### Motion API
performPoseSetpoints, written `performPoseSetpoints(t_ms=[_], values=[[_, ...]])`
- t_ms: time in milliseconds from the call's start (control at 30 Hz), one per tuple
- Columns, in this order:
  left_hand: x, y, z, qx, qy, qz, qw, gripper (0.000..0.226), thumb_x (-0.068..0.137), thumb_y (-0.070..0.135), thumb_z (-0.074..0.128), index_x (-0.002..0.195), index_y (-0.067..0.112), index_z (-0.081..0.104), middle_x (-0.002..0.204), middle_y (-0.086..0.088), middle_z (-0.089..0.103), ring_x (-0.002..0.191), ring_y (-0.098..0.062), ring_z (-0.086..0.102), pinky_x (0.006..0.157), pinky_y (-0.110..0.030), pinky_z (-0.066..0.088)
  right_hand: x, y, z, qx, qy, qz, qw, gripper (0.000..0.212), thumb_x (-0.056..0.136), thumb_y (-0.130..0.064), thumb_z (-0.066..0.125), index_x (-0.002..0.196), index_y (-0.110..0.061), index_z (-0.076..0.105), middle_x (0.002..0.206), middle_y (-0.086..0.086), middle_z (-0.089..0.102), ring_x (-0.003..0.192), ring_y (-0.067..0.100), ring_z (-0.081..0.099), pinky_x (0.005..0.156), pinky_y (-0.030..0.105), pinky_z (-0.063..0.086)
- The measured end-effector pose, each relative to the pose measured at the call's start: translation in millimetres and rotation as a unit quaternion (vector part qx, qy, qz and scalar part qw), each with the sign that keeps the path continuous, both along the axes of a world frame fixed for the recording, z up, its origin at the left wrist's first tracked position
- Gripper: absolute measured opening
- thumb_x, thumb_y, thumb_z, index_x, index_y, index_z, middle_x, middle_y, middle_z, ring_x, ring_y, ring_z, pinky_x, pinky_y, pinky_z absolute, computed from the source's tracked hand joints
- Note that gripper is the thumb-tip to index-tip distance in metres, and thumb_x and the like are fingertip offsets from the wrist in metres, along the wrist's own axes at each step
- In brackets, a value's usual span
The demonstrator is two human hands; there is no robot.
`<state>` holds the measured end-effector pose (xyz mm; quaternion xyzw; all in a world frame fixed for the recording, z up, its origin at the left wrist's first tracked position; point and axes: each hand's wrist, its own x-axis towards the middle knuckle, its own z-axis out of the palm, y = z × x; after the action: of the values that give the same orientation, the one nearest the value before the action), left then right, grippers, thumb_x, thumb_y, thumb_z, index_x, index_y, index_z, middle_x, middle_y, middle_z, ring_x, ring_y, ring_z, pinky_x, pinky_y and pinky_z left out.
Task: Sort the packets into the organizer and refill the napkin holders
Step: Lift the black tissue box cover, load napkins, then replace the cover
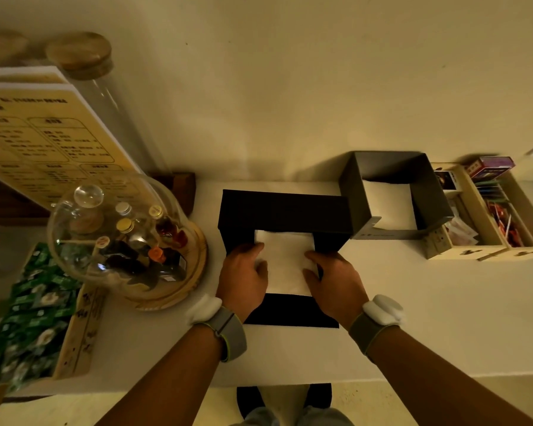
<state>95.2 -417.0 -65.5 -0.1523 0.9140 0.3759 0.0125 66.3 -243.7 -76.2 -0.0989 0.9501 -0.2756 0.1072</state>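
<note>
A black napkin holder [282, 212] stands on the white counter straight ahead of me. A stack of white napkins [285, 261] lies partly inside it. My left hand [243, 276] grips the stack's left edge and my right hand [333, 279] grips its right edge. To the right stands a grey napkin holder [428, 192] with white napkins [388, 201] lying in it. Further right, a pale wooden organizer [486, 252] holds coloured packets [502, 221] in its compartments.
A glass dome [117, 229] over small bottles sits on a wooden base at the left. A wooden box of green packets [28, 318] lies at the lower left. A menu board [37, 139] and a tall glass jar [105, 103] lean behind. The counter's front edge [290, 383] runs near my body.
</note>
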Motion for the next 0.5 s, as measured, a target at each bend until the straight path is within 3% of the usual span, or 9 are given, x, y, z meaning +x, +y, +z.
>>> performPoseSetpoints(t_ms=[100, 200, 267, 300, 367, 433, 500], values=[[15, -4, 7, 0.003, 0.008, -0.021, 1.0, 0.043, 0.093, 0.022, 0.055, 0.134, 0.012, 0.051, 0.136, -0.011, 0.053, 0.126, -0.026, 0.048, 0.106, -0.033, 0.038, 10, 10, 4, -0.009, 0.002, 0.0, 1.0, 0.042, 0.091, -0.031, 0.054, 0.131, -0.02, 0.051, 0.121, 0.003, 0.058, 0.1, 0.023, 0.06, 0.088, 0.027, 0.046], [38, -13, 22, 0.054, 0.046, 0.002, 0.997, 0.039, 0.092, 0.027, 0.056, 0.13, 0.018, 0.053, 0.131, -0.003, 0.055, 0.12, -0.016, 0.05, 0.098, -0.029, 0.039, 15, 32, 13, -0.052, -0.008, -0.055, 0.997, 0.034, 0.09, -0.026, 0.057, 0.123, -0.022, 0.057, 0.096, -0.008, 0.057, 0.074, 0.008, 0.057, 0.067, 0.013, 0.043], [51, -21, 35, 0.117, 0.068, 0.044, 0.99, 0.043, 0.091, 0.034, 0.056, 0.132, 0.026, 0.047, 0.135, 0.002, 0.052, 0.118, -0.009, 0.047, 0.095, -0.03, 0.04, 11, 44, 22, -0.092, -0.031, -0.098, 0.99, 0.03, 0.091, -0.025, 0.055, 0.121, -0.023, 0.057, 0.094, -0.011, 0.056, 0.078, 0.006, 0.058, 0.062, 0.009, 0.039], [55, -24, 43, 0.147, 0.077, 0.067, 0.984, 0.047, 0.089, 0.04, 0.055, 0.134, 0.03, 0.044, 0.139, 0.005, 0.049, 0.121, -0.008, 0.045, 0.096, -0.031, 0.04, 8, 48, 28, -0.123, -0.042, -0.117, 0.985, 0.031, 0.092, -0.027, 0.054, 0.123, -0.024, 0.056, 0.099, -0.01, 0.058, 0.085, 0.008, 0.059, 0.066, 0.011, 0.042], [54, -25, 59, 0.193, 0.099, 0.101, 0.971, 0.056, 0.085, 0.052, 0.052, 0.138, 0.037, 0.037, 0.146, 0.008, 0.042, 0.13, -0.01, 0.041, 0.103, -0.035, 0.038, 0, 50, 40, -0.204, -0.068, -0.153, 0.965, 0.037, 0.093, -0.033, 0.051, 0.129, -0.026, 0.051, 0.116, -0.004, 0.061, 0.105, 0.016, 0.059, 0.086, 0.026, 0.049], [43, -21, 72, 0.211, 0.11, 0.113, 0.965, 0.058, 0.086, 0.056, 0.051, 0.139, 0.042, 0.032, 0.151, 0.011, 0.036, 0.137, -0.009, 0.034, 0.11, -0.039, 0.033, -8, 47, 52, -0.288, -0.099, -0.17, 0.937, 0.044, 0.092, -0.038, 0.049, 0.134, -0.026, 0.046, 0.13, -0.001, 0.056, 0.117, 0.019, 0.054, 0.101, 0.041, 0.044], [26, -19, 80, 0.195, 0.091, 0.115, 0.97, 0.059, 0.087, 0.058, 0.049, 0.14, 0.041, 0.03, 0.149, 0.016, 0.035, 0.136, -0.004, 0.031, 0.112, -0.039, 0.031, -19, 41, 63, -0.347, -0.126, -0.173, 0.913, 0.049, 0.091, -0.039, 0.051, 0.137, -0.025, 0.042, 0.135, -0.001, 0.052, 0.12, 0.02, 0.052, 0.104, 0.042, 0.041]])
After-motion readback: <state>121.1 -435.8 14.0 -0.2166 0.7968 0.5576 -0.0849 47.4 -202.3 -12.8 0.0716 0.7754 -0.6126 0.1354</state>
